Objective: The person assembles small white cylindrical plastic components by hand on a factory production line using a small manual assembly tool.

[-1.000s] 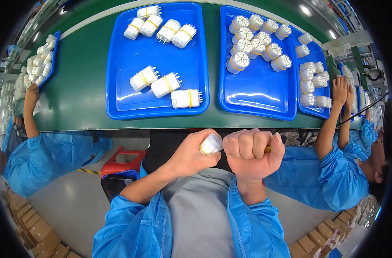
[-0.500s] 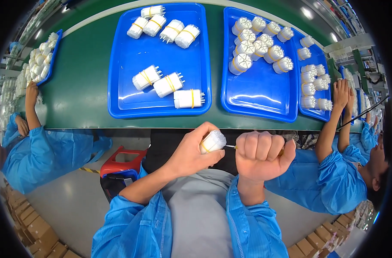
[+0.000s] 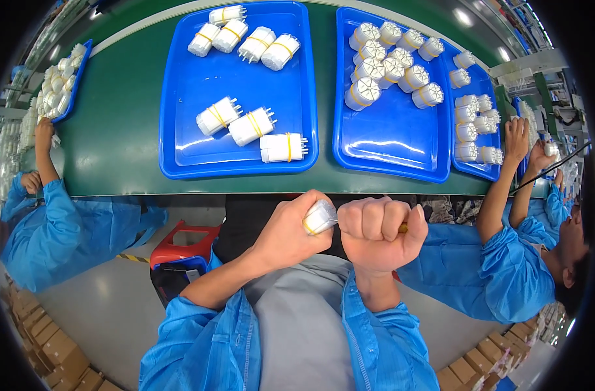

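My left hand [image 3: 289, 228], fingers wrapped round, grips a white cylindrical plastic part [image 3: 319, 218] with a yellow band around it. Its greyish end face points toward my other hand. In a fist, my right hand [image 3: 381, 236] holds a thin metal-shafted tool [image 3: 403, 228]; a bit of its yellow handle shows at the thumb side. The shaft reaches the part's end, and its tip cannot be made out. Both hands are in front of my body, just off the table's near edge. Similar banded white parts with prongs [image 3: 283, 148] lie in the blue tray [image 3: 238, 171] ahead.
A second blue tray [image 3: 392, 166] holds several white parts standing on end. Another blue tray [image 3: 476, 171] lies to its right on the green table [image 3: 115, 143]. Co-workers in blue sleeves [image 3: 56, 225] sit at both sides. A red stool [image 3: 183, 244] is at lower left.
My right fist has moved left, closer to my left hand, so less of the shaft shows. The white part is tilted differently. The right-hand co-worker's one hand has moved away from the other.
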Available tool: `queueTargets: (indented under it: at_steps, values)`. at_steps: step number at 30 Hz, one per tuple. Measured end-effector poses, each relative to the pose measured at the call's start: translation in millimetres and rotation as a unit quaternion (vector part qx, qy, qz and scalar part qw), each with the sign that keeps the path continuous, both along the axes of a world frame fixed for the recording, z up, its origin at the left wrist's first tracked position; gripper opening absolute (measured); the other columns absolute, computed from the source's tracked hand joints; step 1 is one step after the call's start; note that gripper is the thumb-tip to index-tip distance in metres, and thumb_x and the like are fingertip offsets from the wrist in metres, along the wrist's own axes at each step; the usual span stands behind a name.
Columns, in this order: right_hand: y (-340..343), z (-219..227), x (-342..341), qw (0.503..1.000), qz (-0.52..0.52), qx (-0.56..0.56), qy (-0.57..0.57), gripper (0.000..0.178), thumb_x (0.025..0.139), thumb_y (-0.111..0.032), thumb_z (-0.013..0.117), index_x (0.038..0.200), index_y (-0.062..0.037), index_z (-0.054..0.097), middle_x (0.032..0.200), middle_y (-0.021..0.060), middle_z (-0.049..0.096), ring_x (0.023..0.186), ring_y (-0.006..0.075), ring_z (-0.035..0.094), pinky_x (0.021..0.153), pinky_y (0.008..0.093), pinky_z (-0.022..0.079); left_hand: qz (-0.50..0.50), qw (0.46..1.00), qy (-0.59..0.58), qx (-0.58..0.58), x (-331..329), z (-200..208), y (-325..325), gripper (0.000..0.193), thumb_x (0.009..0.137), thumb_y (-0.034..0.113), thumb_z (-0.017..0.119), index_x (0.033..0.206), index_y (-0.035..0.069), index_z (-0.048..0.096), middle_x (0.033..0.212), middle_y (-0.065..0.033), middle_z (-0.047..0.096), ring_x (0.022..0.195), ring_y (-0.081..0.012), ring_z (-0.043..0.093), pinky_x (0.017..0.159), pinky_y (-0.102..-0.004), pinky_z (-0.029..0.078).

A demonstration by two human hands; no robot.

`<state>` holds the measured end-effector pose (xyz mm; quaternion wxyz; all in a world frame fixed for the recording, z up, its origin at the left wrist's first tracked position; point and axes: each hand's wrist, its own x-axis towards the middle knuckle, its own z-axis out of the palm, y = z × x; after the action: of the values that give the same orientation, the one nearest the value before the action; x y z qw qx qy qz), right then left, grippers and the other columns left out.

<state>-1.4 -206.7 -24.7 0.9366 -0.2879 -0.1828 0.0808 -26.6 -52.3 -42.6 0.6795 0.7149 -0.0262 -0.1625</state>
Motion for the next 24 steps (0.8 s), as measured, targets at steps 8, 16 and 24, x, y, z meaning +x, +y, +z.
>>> queueTargets:
  at_steps: [8,16,24]
  values:
    - [-8,9,5,0.999,-0.030,0.029,-0.008,0.054,0.103,-0.046,0.025,0.061,-0.0128,0.028,0.052,-0.0013,0.029,0.048,0.0156,0.023,0.050,0.0339,0.024,-0.022,0.999,-0.018,-0.034,3,5,9,0.034,0.078,0.009,0.072,0.108,0.003,0.056,0.087,-0.0064,0.062,0.079,-0.0118,0.058,0.070,-0.0285,0.048]
    - [5,7,-1,0.999,-0.025,0.004,-0.033,0.054,0.103,-0.045,0.029,0.059,-0.0129,0.029,0.051,-0.0009,0.031,0.047,0.0154,0.025,0.050,0.0338,0.024,0.029,0.999,-0.011,0.005,-2,7,2,0.032,0.075,0.006,0.074,0.103,0.003,0.058,0.087,-0.0060,0.065,0.079,-0.0109,0.061,0.070,-0.0277,0.050]
    - [6,9,-1,0.998,-0.034,0.005,-0.045,0.053,0.103,-0.043,0.029,0.059,-0.0127,0.029,0.051,-0.0004,0.030,0.047,0.0156,0.024,0.050,0.0335,0.023,0.021,0.999,-0.050,0.007,-3,4,2,0.029,0.075,0.004,0.073,0.101,0.003,0.061,0.086,-0.0072,0.067,0.077,-0.0122,0.064,0.069,-0.0283,0.051]
